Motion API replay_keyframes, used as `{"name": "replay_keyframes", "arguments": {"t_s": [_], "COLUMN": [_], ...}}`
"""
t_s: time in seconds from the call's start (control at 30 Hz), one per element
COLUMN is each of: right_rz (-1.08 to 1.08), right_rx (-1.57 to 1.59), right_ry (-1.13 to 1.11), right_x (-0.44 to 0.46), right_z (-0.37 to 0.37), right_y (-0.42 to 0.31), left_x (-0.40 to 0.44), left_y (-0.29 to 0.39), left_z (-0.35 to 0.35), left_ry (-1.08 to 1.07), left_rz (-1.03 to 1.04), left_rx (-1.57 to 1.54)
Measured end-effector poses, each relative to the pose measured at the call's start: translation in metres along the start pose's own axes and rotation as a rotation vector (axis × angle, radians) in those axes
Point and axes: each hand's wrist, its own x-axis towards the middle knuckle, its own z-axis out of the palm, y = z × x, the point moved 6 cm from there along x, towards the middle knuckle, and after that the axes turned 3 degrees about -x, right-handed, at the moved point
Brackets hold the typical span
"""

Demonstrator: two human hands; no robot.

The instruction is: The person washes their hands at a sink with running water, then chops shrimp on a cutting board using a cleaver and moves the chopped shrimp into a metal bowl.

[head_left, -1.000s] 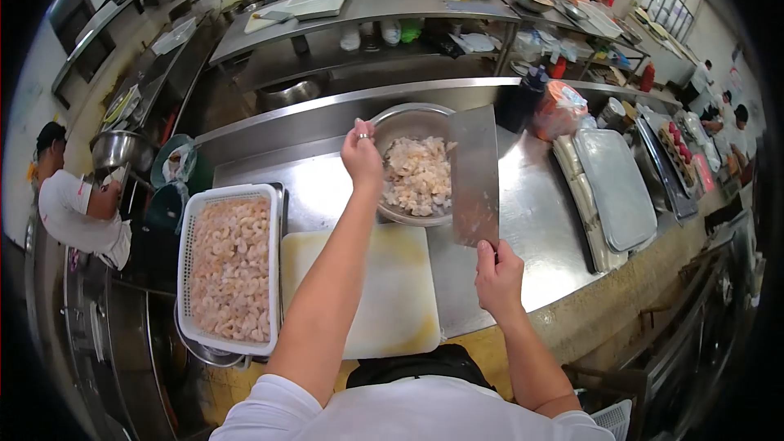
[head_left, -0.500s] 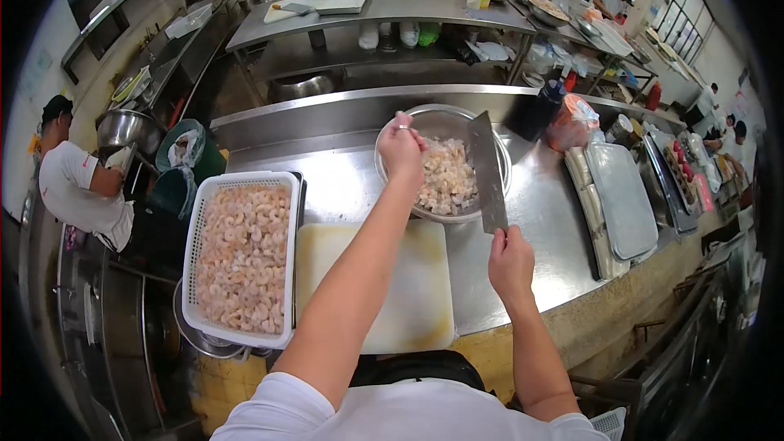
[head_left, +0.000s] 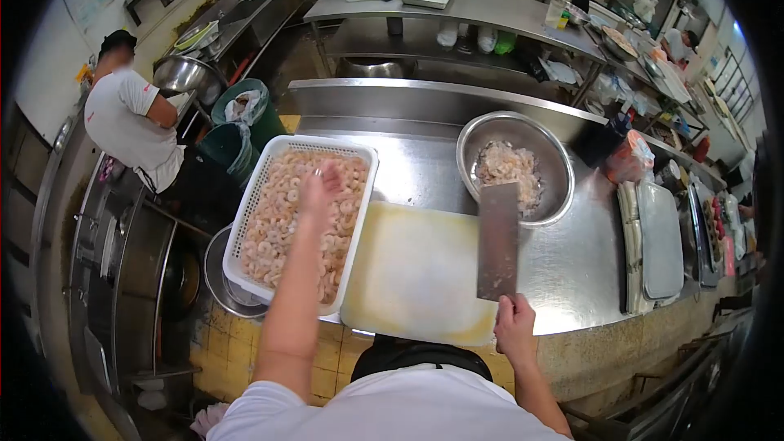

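My left hand [head_left: 321,186] is over the white perforated basket [head_left: 231,255] of peeled shrimp [head_left: 278,224]; it is blurred, but its fingers look loosely stretched out and no shrimp shows in them. In my right hand [head_left: 514,325] is the handle of a cleaver [head_left: 498,241], its broad blade pointing away from me. The blade passes above the right edge of the white cutting board [head_left: 412,273], its tip in front of the bowl's rim. Chopped shrimp [head_left: 510,170] lies in the steel bowl [head_left: 557,147] behind the board.
A dark bottle [head_left: 603,140] and an orange-and-white plastic bag [head_left: 629,157] stand right of the bowl. Farther right are upright trays [head_left: 660,237]. Green bins [head_left: 265,118] and a person in a white shirt [head_left: 118,126] are at the left. A steel counter [head_left: 498,10] runs behind.
My left hand has moved from the bowl to above the shrimp basket. The cleaver has come away from the bowl's inside toward the board. The view has shifted left.
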Motion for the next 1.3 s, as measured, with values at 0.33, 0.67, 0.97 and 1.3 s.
{"name": "replay_keyframes", "arguments": {"t_s": [0.33,0.67,0.97,1.3], "right_rz": [-0.148,-0.088,-0.098,-0.072], "right_rx": [-0.507,-0.475,-0.424,-0.284], "right_ry": [-0.025,-0.096,-0.293,-0.371], "right_x": [-0.029,-0.046,-0.033,-0.019], "right_z": [0.055,0.085,0.076,0.051], "right_y": [-0.023,0.011,0.041,0.047], "left_x": [-0.035,-0.023,-0.029,-0.090], "left_y": [-0.028,-0.060,-0.089,-0.024], "left_z": [-0.101,-0.077,-0.086,0.004], "left_ry": [0.002,-0.088,-0.073,-0.141], "left_rz": [-0.220,-0.049,-0.308,-0.287], "left_rx": [1.425,1.437,0.417,0.130]}}
